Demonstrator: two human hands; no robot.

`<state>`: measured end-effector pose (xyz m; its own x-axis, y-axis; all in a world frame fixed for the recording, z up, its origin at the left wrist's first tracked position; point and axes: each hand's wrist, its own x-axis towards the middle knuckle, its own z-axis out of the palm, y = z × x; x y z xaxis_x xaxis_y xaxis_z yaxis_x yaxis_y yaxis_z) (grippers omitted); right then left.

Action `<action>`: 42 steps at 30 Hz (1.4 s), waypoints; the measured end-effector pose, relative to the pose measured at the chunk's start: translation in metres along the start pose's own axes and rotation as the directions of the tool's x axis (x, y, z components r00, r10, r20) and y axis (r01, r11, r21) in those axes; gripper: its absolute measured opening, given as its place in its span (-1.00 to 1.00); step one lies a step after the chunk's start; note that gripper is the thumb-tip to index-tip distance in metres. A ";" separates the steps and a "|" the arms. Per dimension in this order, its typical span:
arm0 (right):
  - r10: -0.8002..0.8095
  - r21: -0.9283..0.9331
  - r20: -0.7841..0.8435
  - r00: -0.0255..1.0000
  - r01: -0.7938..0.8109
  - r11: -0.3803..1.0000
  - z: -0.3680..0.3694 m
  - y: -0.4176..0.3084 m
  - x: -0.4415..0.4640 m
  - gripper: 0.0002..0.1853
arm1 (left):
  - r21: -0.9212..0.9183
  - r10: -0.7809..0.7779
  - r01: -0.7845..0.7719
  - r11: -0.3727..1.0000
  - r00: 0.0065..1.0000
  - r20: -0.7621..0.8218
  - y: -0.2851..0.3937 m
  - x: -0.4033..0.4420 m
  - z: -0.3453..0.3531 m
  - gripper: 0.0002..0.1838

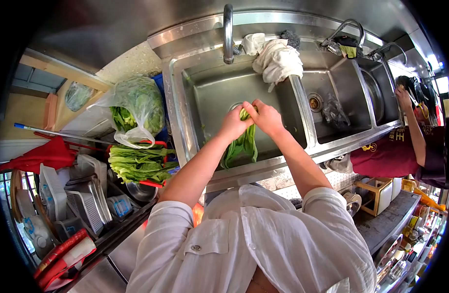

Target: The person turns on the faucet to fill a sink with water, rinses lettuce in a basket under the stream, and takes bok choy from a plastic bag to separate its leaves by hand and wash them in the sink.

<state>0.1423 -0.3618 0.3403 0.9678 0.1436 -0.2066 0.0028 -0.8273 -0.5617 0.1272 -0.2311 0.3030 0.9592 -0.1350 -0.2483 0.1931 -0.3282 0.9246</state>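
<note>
Over the left sink basin (195, 93), my left hand (235, 122) and my right hand (265, 117) are close together, both closed on the same bunch of leafy greens (243, 146). The stem end shows between my fingers, and the long leaves hang down toward my body. Behind my hands, the drain is partly hidden. A few small green bits lie on the basin floor. To the left, a red basket (153, 184) holds a pile of long green leaves (136, 163).
A tall faucet (228, 34) rises behind the basin. White cloths (279, 61) drape over the divider. The middle basin (327, 83) holds a clear plastic bag (335, 111). Bagged greens (139, 107) stand at left, above plastic baskets (83, 210). A co-worker in a maroon shirt (385, 154) is at right.
</note>
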 end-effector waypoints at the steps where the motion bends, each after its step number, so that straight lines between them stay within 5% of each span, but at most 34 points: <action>1: 0.002 -0.001 -0.001 1.000 -0.002 1.000 -0.001 0.002 0.002 -0.40 | -0.001 0.000 0.000 1.000 1.000 0.003 0.000 0.000 0.000 -0.47; 4: -0.052 -0.088 0.082 0.995 0.059 0.994 -0.003 0.009 0.006 -0.43 | 0.124 -0.002 -0.017 0.992 0.989 0.146 0.014 -0.001 -0.014 -0.60; 6: -0.147 -0.050 0.093 0.985 0.152 0.987 -0.003 0.014 0.007 -0.45 | 0.094 0.231 -0.272 0.958 0.922 0.312 0.012 0.006 -0.022 -0.62; 9: -0.217 0.051 0.064 0.974 0.214 0.976 -0.003 0.020 0.007 -0.48 | 0.157 0.202 -0.298 0.942 0.872 0.446 0.017 0.012 -0.032 -0.62; 13: -0.279 0.173 0.043 0.959 0.268 0.948 -0.004 0.025 0.007 -0.47 | 0.157 0.302 -0.423 0.892 0.818 0.488 0.026 0.015 -0.042 -0.63; 15: -0.279 0.314 -0.020 0.960 0.271 0.910 0.002 0.031 0.006 -0.51 | 0.102 0.059 -0.138 0.985 0.828 0.558 0.044 0.009 -0.048 -0.65; 18: -0.185 0.408 -0.130 0.974 0.223 0.885 0.012 0.032 0.002 -0.52 | 0.021 -0.028 0.020 1.000 0.818 0.574 0.050 0.006 -0.052 -0.71; 19: -0.188 0.406 -0.133 0.973 0.226 0.885 0.016 0.032 0.000 -0.52 | 0.021 -0.025 0.016 1.000 0.819 0.573 0.045 0.007 -0.051 -0.71; 21: -0.011 0.718 -0.211 0.977 0.162 0.676 0.025 0.030 -0.004 -0.53 | -0.282 0.071 0.111 0.953 0.823 0.564 0.026 0.010 -0.048 -0.79; 23: -0.007 0.710 -0.240 0.971 0.180 0.681 0.027 0.027 -0.002 -0.48 | -0.367 0.100 0.117 0.923 0.847 0.522 0.014 0.008 -0.040 -0.82; 26: 0.036 0.631 -0.293 0.956 0.165 0.758 0.024 0.025 0.001 -0.52 | -0.584 -0.086 0.329 0.742 0.911 0.404 0.014 0.001 -0.030 -0.81; 27: -0.039 0.450 -0.402 0.915 0.234 0.862 0.024 0.026 0.004 -0.55 | -0.584 -0.085 0.330 0.741 0.910 0.406 0.019 -0.001 -0.029 -0.81; 28: -0.132 0.248 -0.485 0.864 0.281 0.927 0.024 0.027 0.005 -0.58 | -0.621 -0.071 0.402 0.673 0.871 0.487 0.024 -0.006 -0.029 -0.76; 29: -0.132 0.248 -0.482 0.866 0.280 0.927 0.022 0.024 0.004 -0.58 | -0.645 -0.048 0.472 0.602 0.827 0.560 0.027 -0.009 -0.028 -0.71; 31: -0.327 0.050 -0.400 0.856 0.377 0.925 0.013 0.021 0.000 -0.61 | -0.616 -0.059 0.415 0.669 0.856 0.513 0.020 0.000 -0.025 -0.72; 35: -0.412 -0.146 -0.120 0.903 0.395 0.907 -0.007 0.014 -0.004 -0.62 | -0.383 -0.081 0.348 0.856 0.820 0.566 0.016 0.005 -0.029 -0.75; 42: -0.387 -0.261 -0.163 0.907 0.339 0.904 -0.009 0.009 0.000 -0.56 | -0.405 -0.003 0.262 0.876 0.843 0.538 0.018 0.004 -0.026 -0.78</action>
<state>0.1444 -0.3740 0.3422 0.9182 0.3623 0.1605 0.3962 -0.8407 -0.3690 0.1396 -0.2132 0.3261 0.6971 -0.6157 -0.3674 0.5037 0.0559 0.8621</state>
